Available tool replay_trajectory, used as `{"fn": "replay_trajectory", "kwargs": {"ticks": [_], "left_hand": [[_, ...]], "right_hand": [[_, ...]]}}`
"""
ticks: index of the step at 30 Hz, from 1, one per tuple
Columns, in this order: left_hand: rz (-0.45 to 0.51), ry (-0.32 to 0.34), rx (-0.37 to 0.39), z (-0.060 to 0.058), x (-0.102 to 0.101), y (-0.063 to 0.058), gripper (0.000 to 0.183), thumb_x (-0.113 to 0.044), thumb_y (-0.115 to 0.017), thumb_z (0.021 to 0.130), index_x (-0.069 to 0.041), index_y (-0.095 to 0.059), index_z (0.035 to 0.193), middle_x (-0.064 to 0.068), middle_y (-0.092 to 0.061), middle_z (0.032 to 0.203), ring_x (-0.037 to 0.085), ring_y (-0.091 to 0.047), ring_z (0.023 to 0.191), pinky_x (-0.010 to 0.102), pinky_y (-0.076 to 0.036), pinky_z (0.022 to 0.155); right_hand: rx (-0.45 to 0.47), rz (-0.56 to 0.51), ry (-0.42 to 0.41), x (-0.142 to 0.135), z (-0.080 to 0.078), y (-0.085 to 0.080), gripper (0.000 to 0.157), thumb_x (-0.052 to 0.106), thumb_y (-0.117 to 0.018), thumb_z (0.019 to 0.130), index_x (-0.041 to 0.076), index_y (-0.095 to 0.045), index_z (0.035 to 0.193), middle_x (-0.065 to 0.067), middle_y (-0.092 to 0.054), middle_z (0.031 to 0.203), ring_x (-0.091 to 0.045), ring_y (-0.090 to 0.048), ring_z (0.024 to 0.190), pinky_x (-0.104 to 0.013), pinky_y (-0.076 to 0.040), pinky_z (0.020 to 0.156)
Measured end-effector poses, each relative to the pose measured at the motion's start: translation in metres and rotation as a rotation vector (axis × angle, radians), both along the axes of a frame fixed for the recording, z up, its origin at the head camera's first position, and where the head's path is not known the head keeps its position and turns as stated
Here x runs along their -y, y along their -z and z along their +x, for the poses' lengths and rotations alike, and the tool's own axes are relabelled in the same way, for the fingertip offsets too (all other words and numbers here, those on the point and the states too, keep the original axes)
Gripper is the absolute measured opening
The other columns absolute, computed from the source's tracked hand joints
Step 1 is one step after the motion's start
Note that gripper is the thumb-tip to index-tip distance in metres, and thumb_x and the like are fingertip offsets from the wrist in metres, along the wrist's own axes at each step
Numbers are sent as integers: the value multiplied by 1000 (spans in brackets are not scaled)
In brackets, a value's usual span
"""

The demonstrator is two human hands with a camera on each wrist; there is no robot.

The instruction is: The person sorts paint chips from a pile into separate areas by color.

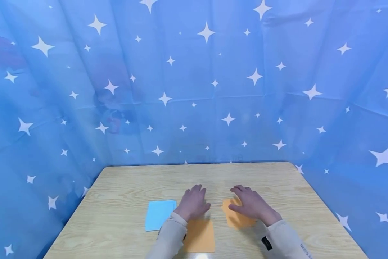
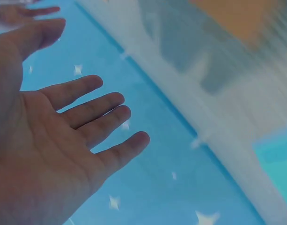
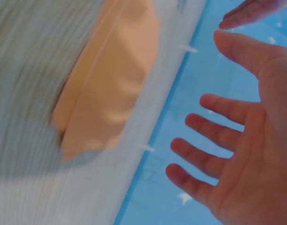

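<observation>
My left hand [image 1: 193, 202] hovers over the table between a blue paper stack [image 1: 159, 215] and the orange items, its fingers spread and palm bare in the left wrist view. Just below its wrist lies a flat orange square sheet [image 1: 199, 237], partly covered by the sleeve. My right hand [image 1: 250, 203] is held above a second orange piece [image 1: 235, 217], which looks like layered sheets with uneven edges in the right wrist view. Its fingers are spread apart, with nothing between them. Both hands cast shadows on the sheets and the wood.
The pale wooden table [image 1: 122, 201] has rounded far corners. A blue curtain [image 1: 194, 90] with white stars hangs behind it and along both sides, close to the table's edges.
</observation>
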State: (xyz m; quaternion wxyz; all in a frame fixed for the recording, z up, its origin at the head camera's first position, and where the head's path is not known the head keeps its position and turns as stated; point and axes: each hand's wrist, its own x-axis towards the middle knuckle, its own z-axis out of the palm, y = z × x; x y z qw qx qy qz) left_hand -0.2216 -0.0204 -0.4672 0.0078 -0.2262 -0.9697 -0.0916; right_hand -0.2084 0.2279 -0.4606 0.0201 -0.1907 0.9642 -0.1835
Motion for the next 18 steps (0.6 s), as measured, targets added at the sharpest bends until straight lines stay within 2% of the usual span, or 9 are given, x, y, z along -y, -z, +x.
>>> {"fn": "replay_trajectory", "kwargs": {"ticks": [5, 9, 14, 18], "left_hand": [[60, -53, -7, 3, 40, 0, 57, -35, -64, 98, 1, -56, 141, 21, -50, 151, 38, -45, 142, 63, -36, 113], [96, -77, -20, 5, 63, 2, 55, -32, -65, 98, 3, -56, 140, 23, -50, 150, 40, -45, 142, 67, -34, 112], [112, -91, -36, 10, 78, -1, 54, -31, -67, 96, 3, -58, 138, 24, -50, 149, 42, -45, 141, 69, -34, 111], [107, -95, -15, 18, 83, -4, 54, -30, -67, 96, 3, -58, 138, 23, -50, 151, 41, -44, 142, 69, -32, 112]], "right_hand": [[3, -26, -17, 15, 5, -3, 64, 38, -72, 95, 1, -54, 143, -21, -52, 147, -50, -51, 130, -72, -38, 102], [-2, -36, -29, 24, 8, -1, 64, 39, -72, 95, 1, -54, 143, -19, -53, 147, -48, -52, 130, -71, -39, 102], [15, -57, -39, 33, 11, 2, 64, 40, -72, 95, 2, -54, 144, -18, -53, 147, -47, -51, 131, -71, -39, 103], [8, -63, -57, 42, 15, 5, 64, 39, -73, 94, 3, -55, 144, -17, -53, 147, -46, -50, 132, -70, -39, 103]]}}
